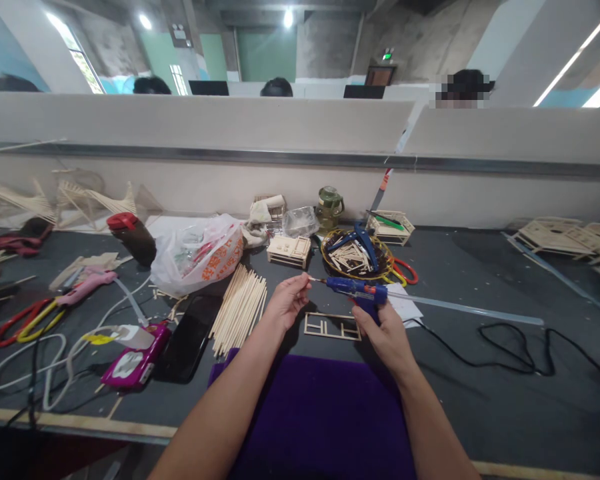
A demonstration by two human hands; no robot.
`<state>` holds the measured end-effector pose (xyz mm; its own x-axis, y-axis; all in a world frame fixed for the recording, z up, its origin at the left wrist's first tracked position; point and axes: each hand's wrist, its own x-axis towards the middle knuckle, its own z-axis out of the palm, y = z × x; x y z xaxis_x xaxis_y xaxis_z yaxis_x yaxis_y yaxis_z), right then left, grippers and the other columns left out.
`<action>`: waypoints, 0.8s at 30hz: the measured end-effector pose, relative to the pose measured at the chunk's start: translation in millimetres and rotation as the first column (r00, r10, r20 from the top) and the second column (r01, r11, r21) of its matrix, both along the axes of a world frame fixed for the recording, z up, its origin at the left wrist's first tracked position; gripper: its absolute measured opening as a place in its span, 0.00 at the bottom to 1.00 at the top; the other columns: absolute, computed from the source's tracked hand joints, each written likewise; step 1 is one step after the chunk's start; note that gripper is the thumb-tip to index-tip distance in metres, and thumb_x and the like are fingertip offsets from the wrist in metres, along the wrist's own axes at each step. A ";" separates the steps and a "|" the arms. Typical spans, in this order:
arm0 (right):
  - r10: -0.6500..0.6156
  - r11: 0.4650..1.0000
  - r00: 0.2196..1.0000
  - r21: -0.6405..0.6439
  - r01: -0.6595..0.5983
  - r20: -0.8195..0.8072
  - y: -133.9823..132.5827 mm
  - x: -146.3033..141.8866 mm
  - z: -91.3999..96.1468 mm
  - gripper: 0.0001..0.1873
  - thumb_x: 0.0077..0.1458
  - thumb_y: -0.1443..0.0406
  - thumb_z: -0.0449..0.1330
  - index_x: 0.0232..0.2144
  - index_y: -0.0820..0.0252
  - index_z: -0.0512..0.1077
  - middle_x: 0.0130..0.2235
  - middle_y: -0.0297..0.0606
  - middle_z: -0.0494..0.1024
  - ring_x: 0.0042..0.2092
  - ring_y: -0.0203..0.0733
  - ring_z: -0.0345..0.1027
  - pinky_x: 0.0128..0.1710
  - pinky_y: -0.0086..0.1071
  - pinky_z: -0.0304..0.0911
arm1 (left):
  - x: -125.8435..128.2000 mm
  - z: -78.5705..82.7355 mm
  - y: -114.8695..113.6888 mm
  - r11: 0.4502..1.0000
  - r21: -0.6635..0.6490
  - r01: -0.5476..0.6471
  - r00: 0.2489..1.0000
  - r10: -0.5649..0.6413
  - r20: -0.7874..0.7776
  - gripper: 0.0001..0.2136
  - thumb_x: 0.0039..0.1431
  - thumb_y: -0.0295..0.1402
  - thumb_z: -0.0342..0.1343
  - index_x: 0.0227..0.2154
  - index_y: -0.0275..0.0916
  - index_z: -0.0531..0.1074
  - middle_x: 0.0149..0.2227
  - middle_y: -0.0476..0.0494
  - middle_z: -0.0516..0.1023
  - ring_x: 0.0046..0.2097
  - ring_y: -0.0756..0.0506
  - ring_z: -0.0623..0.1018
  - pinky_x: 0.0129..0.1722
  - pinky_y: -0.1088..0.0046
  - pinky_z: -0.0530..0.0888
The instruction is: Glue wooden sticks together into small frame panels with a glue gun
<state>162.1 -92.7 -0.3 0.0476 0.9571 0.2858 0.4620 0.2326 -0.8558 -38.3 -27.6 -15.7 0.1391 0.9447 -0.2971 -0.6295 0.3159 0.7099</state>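
Observation:
My right hand point(387, 330) is wrapped round the handle of a blue hot glue gun point(353, 288), its nozzle pointing left. A long clear glue stick point(470, 310) trails out of the gun's back end. Right at the nozzle, my left hand point(290, 300) pinches a small wooden stick piece point(312, 279); most of it is hidden by the fingers. Below both hands a flat rectangular frame of thin wooden sticks point(333, 326) lies on the dark table, with short crosspieces inside it. A purple cloth point(325, 407) lies between my forearms.
Left of my hands are a pile of wooden sticks point(240, 310), a black phone point(190, 340), a magenta power strip point(136, 360) and a white plastic bag point(195, 253). Behind stand a small stick model point(289, 251) and a basket of short sticks point(355, 257). A black cord point(510, 363) winds rightward.

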 end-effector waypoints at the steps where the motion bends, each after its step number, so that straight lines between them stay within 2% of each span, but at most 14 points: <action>1: -0.005 1.000 1.000 0.001 0.005 0.011 0.2 0.2 -0.2 0.16 0.54 0.54 0.56 0.40 0.58 0.70 0.27 0.35 0.74 0.31 0.43 0.68 0.31 0.33 0.64 | -0.1 0.1 0.0 1.000 -0.003 -0.001 1.000 0.001 0.004 0.15 0.39 0.36 0.70 0.27 0.34 0.74 0.23 0.51 0.73 0.20 0.58 0.68 0.21 0.82 0.64; 24: 0.040 0.999 0.999 -0.016 -0.040 -0.005 0.6 1.1 -2.0 0.18 0.55 0.54 0.55 0.43 0.59 0.70 0.28 0.37 0.75 0.33 0.44 0.69 0.31 0.34 0.65 | -0.2 2.4 0.2 0.998 -0.053 0.036 0.996 -0.032 0.084 0.11 0.42 0.32 0.69 0.29 0.33 0.75 0.24 0.51 0.74 0.21 0.58 0.67 0.21 0.82 0.65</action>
<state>163.2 -92.1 -2.3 0.0108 0.9628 0.2701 0.4491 0.2367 -0.8616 -38.5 -27.4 -13.4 0.1972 0.9217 -0.3339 -0.6739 0.3748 0.6366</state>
